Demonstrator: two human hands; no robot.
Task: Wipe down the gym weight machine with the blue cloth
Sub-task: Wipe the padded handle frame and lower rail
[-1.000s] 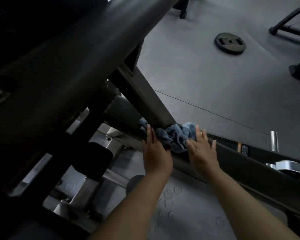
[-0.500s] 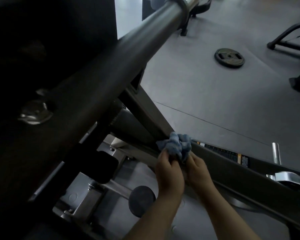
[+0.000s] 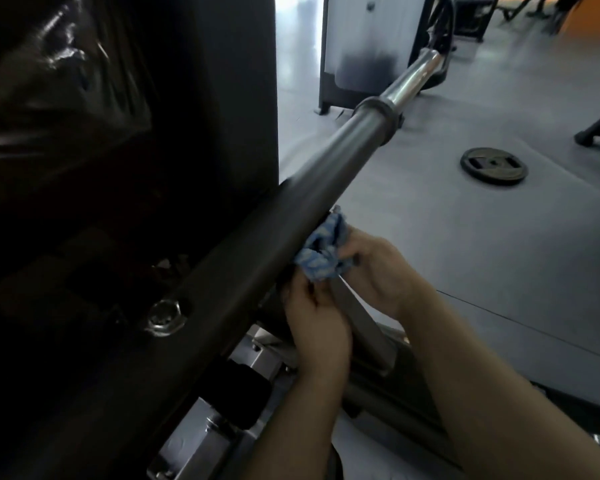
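Head view: The blue cloth (image 3: 321,252) is bunched into a wad and is held against the underside of the dark arm (image 3: 291,209) of the gym weight machine, at the point where a narrower grey frame member (image 3: 357,313) runs down and to the right. The left hand (image 3: 317,327) is positioned below the cloth, with its fingers curled and pinching the lower edge of the wad. The right hand (image 3: 378,271) is positioned to the right of the cloth, with its fingers curled round the wad's right side. Both hands are therefore clamped on the cloth, and the cloth is pressed between them and the machine. The dark arm ends in a collar and a chrome sleeve (image 3: 413,76) pointing up and to the right. A hex nut (image 3: 163,318) is seated in the arm's side, left of the hands. A weight plate (image 3: 493,165) lies flat on the grey floor (image 3: 465,254), well apart from the machine.
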